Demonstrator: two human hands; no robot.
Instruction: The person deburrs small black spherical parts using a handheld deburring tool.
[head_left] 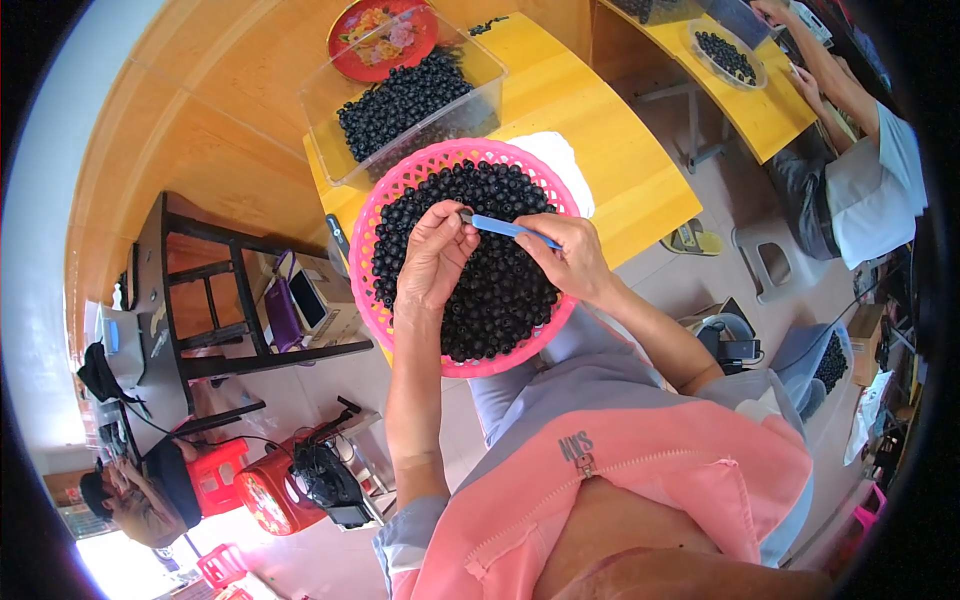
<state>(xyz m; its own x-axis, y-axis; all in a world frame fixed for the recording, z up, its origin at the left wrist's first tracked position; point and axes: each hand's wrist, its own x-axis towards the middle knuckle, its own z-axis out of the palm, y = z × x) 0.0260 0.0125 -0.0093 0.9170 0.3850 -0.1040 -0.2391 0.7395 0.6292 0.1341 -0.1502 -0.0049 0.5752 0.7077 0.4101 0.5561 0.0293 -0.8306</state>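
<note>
A pink lattice basket (545, 352) sits close in front of me, full of round black beads or nuts (490, 315). Over it, my left hand (432, 262) pinches one small dark bead (465, 215) between thumb and fingertips. My right hand (573, 258) is wrapped round the blue handle of a slim tool (512, 230), which looks like a small knife. Its tip reaches the bead at my left fingertips; the exact shape of the blade is too small to tell.
Behind the basket, a clear plastic bin (485, 112) of black beads and a red floral plate (382, 38) stand on a yellow table (640, 170). A co-worker (870, 180) sits at another table at right. A dark wooden frame (215, 300) stands at left.
</note>
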